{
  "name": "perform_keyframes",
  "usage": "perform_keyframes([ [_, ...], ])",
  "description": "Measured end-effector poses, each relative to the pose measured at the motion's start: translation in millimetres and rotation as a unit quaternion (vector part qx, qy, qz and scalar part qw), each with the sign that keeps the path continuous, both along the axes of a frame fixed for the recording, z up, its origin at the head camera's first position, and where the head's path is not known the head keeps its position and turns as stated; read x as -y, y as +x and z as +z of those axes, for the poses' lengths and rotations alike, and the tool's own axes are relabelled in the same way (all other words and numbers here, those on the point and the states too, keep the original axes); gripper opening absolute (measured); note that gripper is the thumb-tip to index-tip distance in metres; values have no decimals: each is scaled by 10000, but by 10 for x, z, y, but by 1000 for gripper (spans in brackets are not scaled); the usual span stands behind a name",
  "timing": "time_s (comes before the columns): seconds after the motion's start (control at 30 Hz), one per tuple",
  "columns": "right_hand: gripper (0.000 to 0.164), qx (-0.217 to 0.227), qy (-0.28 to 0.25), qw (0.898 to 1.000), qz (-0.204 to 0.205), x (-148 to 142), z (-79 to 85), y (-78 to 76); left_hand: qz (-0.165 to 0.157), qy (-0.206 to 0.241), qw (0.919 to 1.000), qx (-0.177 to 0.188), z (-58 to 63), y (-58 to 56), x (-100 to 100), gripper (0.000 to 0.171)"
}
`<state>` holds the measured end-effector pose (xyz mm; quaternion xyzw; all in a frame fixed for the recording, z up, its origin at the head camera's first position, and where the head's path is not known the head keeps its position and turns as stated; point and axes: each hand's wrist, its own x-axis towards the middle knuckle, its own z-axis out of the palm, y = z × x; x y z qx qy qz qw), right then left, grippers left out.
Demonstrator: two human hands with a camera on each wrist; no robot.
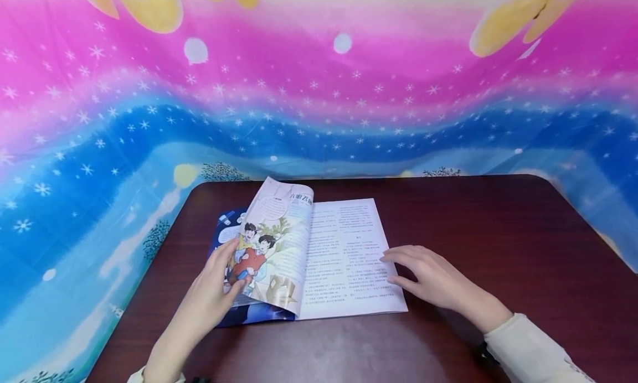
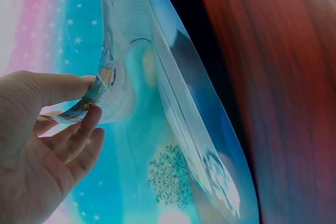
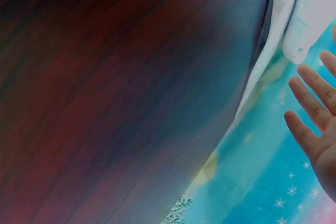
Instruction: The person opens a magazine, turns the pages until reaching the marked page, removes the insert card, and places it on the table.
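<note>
Left hand [image 1: 206,286]: fingers pinching a raised page [image 1: 294,242]. Right hand [image 1: 431,275]: fingers spread, near right edge of magazine [image 1: 349,255], contact unclear. Magazine: open on desk [image 1: 493,228]; page-turn seemingly midway, laying flat outstanding. Left wrist view: thumb [image 2: 60,88] and fingertips around page; head view: its printed picture [image 1: 253,264].
</note>
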<state>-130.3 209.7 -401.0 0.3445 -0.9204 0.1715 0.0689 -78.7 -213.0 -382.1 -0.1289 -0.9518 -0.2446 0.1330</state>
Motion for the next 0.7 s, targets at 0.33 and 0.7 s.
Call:
perform_keyframes([
  [0.33, 42, 66, 93, 9998, 164, -106, -72, 33, 208, -107, 9989, 403, -56, 18, 251, 80],
  [0.7, 44, 307, 174, 9993, 90, -139, -104, 66, 129, -213, 9946, 1007, -146, 70, 431, 79],
])
